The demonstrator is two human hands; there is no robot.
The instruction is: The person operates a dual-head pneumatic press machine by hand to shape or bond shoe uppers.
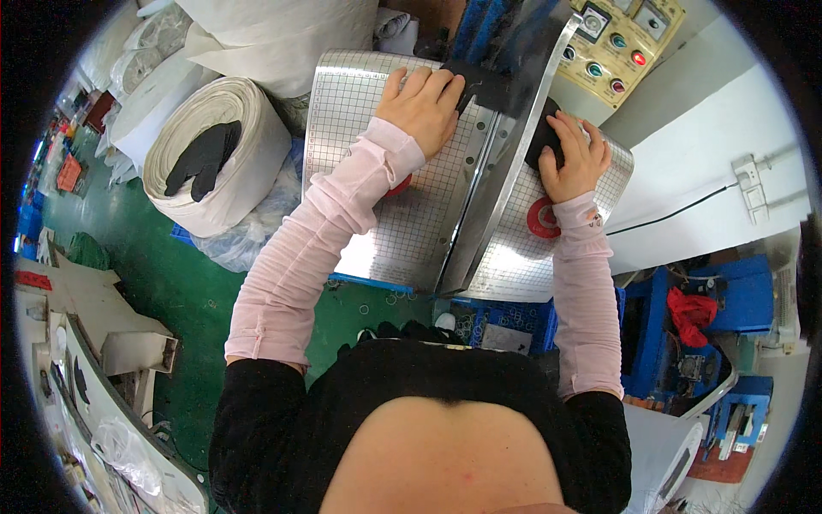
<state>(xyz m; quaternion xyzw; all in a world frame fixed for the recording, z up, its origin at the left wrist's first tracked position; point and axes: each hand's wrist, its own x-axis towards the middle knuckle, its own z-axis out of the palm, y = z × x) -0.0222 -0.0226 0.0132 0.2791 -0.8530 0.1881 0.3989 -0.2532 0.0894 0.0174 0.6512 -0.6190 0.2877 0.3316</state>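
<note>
A silver machine table has a gridded left plate (385, 206) and a gridded right plate (505, 272), parted by a tall upright metal bar (520, 154). On the left plate, my left hand (421, 107) lies palm down with its fingers stretched out. Its fingertips touch a black piece (486, 90) of soft-looking material by the bar. Across the bar, my right hand (575, 154) curls its thumb and fingers around another black part (541, 137). Whether both black parts are one piece is hidden by the bar. Pink sleeves cover my forearms.
A yellow control panel (612, 51) with buttons and dials sits at upper right. Left of the table stands a large cream roll (218, 206) with black cut pieces (204, 161) on top. Blue machinery (728, 295) is at right, a white machine bench (137, 411) at lower left.
</note>
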